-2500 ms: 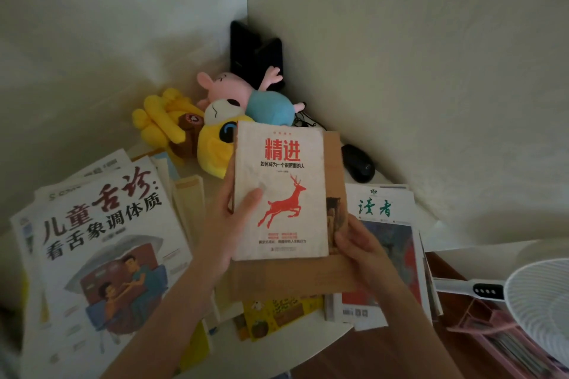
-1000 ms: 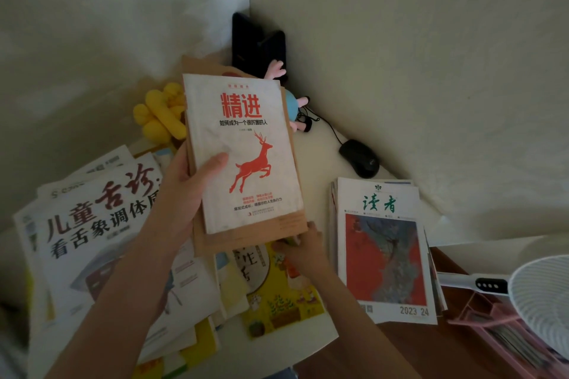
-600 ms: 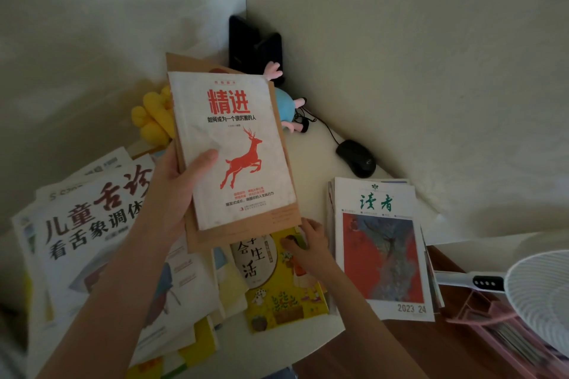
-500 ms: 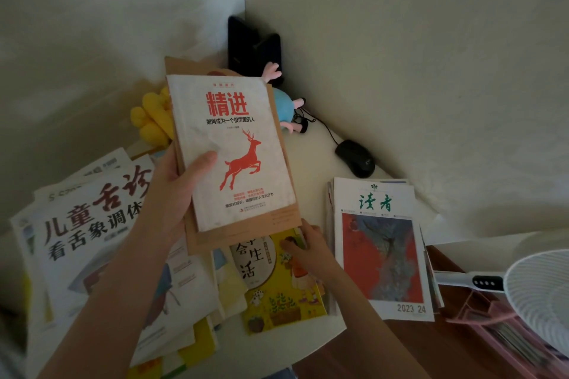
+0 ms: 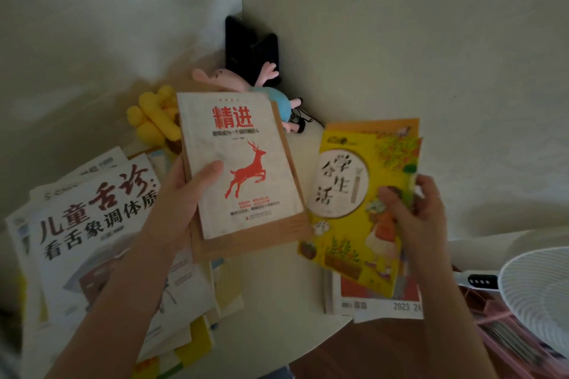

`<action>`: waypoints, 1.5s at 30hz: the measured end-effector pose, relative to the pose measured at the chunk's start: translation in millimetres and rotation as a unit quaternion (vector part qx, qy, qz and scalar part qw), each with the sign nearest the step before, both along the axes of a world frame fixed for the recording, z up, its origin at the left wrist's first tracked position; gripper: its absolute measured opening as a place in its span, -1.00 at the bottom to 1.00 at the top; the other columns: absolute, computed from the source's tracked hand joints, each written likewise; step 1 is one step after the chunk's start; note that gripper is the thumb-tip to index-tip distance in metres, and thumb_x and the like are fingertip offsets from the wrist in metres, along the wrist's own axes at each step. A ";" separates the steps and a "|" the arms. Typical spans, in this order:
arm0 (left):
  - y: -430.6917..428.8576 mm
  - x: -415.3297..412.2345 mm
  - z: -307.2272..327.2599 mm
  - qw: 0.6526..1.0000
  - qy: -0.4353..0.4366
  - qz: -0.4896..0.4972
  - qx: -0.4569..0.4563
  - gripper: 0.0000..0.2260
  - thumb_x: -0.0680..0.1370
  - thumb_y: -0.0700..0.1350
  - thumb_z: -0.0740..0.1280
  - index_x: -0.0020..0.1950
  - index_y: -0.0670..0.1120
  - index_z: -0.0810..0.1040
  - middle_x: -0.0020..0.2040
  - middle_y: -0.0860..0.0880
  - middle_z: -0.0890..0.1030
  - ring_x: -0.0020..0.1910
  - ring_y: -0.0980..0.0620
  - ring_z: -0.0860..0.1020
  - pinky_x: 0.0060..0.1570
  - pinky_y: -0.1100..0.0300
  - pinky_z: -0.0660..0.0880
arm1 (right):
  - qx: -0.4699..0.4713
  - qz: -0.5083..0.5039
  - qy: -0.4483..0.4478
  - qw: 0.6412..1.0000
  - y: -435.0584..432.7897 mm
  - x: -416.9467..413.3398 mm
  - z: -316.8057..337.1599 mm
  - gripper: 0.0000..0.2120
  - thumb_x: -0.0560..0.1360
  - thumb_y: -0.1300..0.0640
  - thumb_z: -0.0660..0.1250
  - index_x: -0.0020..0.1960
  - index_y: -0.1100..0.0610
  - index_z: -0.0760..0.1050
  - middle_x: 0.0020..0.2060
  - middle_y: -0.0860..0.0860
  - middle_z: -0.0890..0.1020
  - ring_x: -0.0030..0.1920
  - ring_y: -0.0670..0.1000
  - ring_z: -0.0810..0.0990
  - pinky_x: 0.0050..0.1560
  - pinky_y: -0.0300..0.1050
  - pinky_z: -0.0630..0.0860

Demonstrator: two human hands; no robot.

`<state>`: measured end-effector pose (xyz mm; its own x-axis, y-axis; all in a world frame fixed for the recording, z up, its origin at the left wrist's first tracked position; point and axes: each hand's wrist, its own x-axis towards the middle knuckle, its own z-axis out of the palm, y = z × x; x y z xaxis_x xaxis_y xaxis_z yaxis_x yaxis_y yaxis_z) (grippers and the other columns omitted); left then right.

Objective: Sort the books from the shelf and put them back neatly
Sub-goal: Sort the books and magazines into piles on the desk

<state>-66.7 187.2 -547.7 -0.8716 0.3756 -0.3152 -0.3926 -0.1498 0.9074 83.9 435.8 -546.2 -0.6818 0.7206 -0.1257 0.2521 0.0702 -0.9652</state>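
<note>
Corner: two pale walls meet above a white table [image 5: 277, 295]; a yellow plush toy [image 5: 154, 117], a pink plush toy [image 5: 234, 80] and a black object [image 5: 252, 46] sit at the far side.
Left hand: the left hand [image 5: 181, 197] clamps the white deer book [image 5: 243, 169] together with a brown book [image 5: 292, 224] behind it. The thumb lies on the cover and the fingers are hidden behind. Both books are held up over the table, between the two piles.
Right hand: the right hand [image 5: 421, 203] pinches the yellow book [image 5: 354, 209] at its right edge, thumb on the cover. The book hangs tilted above the magazine stack [image 5: 385, 306] at the right.
Left pile: large thin books [image 5: 92, 240] lie fanned and untidy at the near left.
Handling: I judge the yellow book to be a thin paperback, light and bendy. Held by one edge, it may sag or fall open. The glossy covers look slippery against each other.
Where to hold: it is better to hold it near the spine, thumb on top and fingers flat below. The pair in the left hand seems thicker and stiffer, but the smaller book can slide off the brown one if the grip loosens.
</note>
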 end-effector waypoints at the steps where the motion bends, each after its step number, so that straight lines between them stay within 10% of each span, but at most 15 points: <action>1: 3.0 2.9 -5.1 1.000 -0.015 -0.009 0.003 -0.65 0.56 -0.19 0.27 0.34 0.01 0.44 0.14 -0.02 0.65 0.07 -0.05 0.65 -0.07 0.01 0.63 | 0.032 -0.009 0.010 0.999 4.8 -1.4 6.7 -0.81 0.50 0.18 0.38 -0.03 -0.06 0.42 -0.15 0.01 0.67 -0.28 -0.05 0.68 -0.35 -0.11 0.61; 6: 31.9 28.8 -45.9 0.994 -0.069 -0.050 -0.067 -0.68 0.53 -0.21 0.33 0.27 -0.04 0.45 0.08 -0.08 0.67 -0.05 -0.05 0.68 -0.21 0.07 0.63 | 0.070 -0.047 0.040 0.996 14.2 -10.5 13.3 -0.78 0.46 0.07 0.43 -0.08 -0.21 0.45 -0.09 0.04 0.67 -0.14 0.15 0.67 -0.16 0.24 0.61; 16: 64.5 43.8 -109.0 0.937 -0.198 -0.081 -0.276 -0.63 0.59 -0.17 0.29 0.35 -0.18 0.28 0.23 -0.18 0.53 0.15 -0.20 0.57 -0.29 0.14 0.53 | -0.023 -0.014 0.012 1.000 -11.7 -19.4 -8.6 -0.79 0.49 0.16 0.39 0.09 0.05 0.46 -0.05 0.06 0.68 -0.15 0.03 0.69 -0.23 -0.03 0.63; 20: 65.2 43.5 -119.0 0.911 -0.049 -0.092 -0.400 -0.50 0.48 0.08 0.39 0.31 -0.13 0.36 0.20 -0.11 0.52 0.22 -0.12 0.51 0.14 -0.07 0.51 | -0.080 -0.001 -0.002 0.997 -18.9 -16.4 -17.2 -0.74 0.49 0.16 0.39 0.16 0.06 0.45 -0.02 0.03 0.69 -0.12 0.05 0.70 -0.19 0.03 0.64; 22: 66.1 40.9 -107.1 0.929 0.036 -0.074 -0.361 -0.62 0.52 0.19 0.30 0.22 -0.01 0.46 0.18 0.03 0.50 0.24 0.03 0.46 0.24 0.02 0.45 | -0.113 0.008 -0.003 0.994 -20.3 -15.5 -21.3 -0.75 0.49 0.17 0.38 0.14 0.05 0.46 -0.03 0.03 0.70 -0.12 0.07 0.70 -0.16 0.07 0.64; 25: 69.0 35.4 -66.8 0.984 0.005 -0.038 -0.176 -0.76 0.64 0.14 0.08 0.03 0.10 0.49 -0.04 0.13 0.59 -0.03 0.20 0.57 -0.12 0.34 0.52 | -0.178 0.038 0.010 0.983 -24.3 -14.2 -31.6 -0.70 0.47 0.18 0.37 0.18 0.11 0.44 0.01 0.08 0.69 -0.04 0.16 0.68 -0.06 0.17 0.62; 28: 65.9 29.8 -53.5 0.987 -0.019 -0.115 -0.109 -0.59 0.42 0.34 0.29 0.09 0.08 0.53 -0.05 0.07 0.68 -0.03 0.08 0.65 -0.07 0.16 0.60 | -0.203 0.079 0.025 0.976 -30.7 -13.5 -43.1 -0.66 0.46 0.17 0.33 0.23 0.08 0.40 0.02 0.04 0.68 0.01 0.14 0.66 -0.02 0.14 0.61; 32: 54.0 38.0 -54.1 0.990 0.039 -0.049 -0.126 -0.72 0.43 -0.10 0.49 0.06 0.10 0.51 -0.04 0.08 0.67 -0.02 0.07 0.65 -0.14 0.22 0.60 | -0.146 0.121 0.043 0.981 -36.9 -17.2 -52.9 -0.44 0.53 0.29 0.25 0.42 0.03 0.09 0.10 -0.05 0.63 0.06 0.02 0.65 -0.06 -0.05 0.63; 35: 53.1 46.4 -44.6 0.997 0.026 0.020 -0.076 -0.69 0.39 -0.22 0.50 0.06 0.02 0.54 -0.09 0.07 0.70 -0.13 0.12 0.67 -0.27 0.31 0.57 | -0.150 0.082 0.037 0.985 -38.6 -19.4 -57.3 -0.53 0.52 0.28 0.28 0.37 0.07 0.24 0.17 0.12 0.58 0.08 0.13 0.63 0.00 0.11 0.62; 45: 29.3 24.8 -32.2 0.995 -0.043 0.072 -0.060 -0.74 0.57 0.12 0.22 0.23 0.13 0.51 0.20 0.10 0.61 0.14 0.15 0.56 0.25 0.08 0.43 | -0.293 -0.054 0.119 0.947 0.4 2.8 -46.9 -0.73 0.55 0.21 0.24 0.20 -0.02 0.49 -0.06 0.04 0.68 -0.12 0.07 0.65 -0.09 0.06 0.61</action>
